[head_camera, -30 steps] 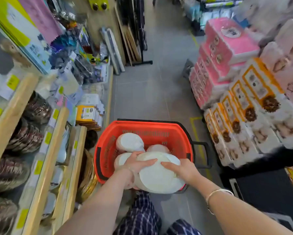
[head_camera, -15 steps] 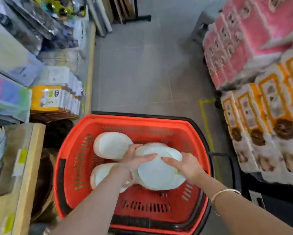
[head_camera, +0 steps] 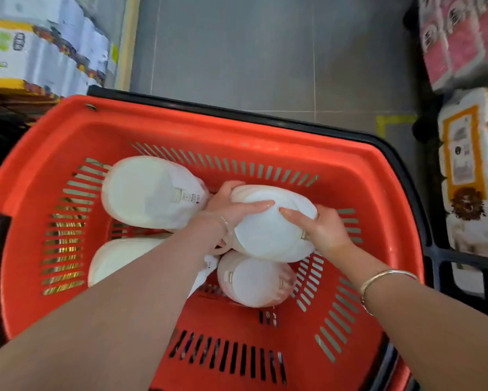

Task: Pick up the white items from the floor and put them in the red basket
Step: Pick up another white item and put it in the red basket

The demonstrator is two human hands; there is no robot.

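A red basket (head_camera: 237, 131) with a black rim fills the view below me. Inside it, my left hand (head_camera: 223, 213) and my right hand (head_camera: 319, 230) grip a round white item (head_camera: 268, 238) from both sides, low over the basket floor. Under it lies a smaller white item (head_camera: 254, 280). Another white item (head_camera: 149, 193) lies at the back left. A third (head_camera: 116, 255) sits at the left, partly hidden by my left forearm.
Grey tiled floor (head_camera: 265, 52) stretches beyond the basket. Stacked pink packs (head_camera: 460, 43) and orange-and-white packs (head_camera: 471, 153) stand at the right. Packaged goods (head_camera: 45, 49) sit on a low shelf at the left. A black frame (head_camera: 460, 263) adjoins the basket's right side.
Both hands have lowered the white item deeper into the basket, onto the other white items. The camera has tilted down and come closer to the basket.
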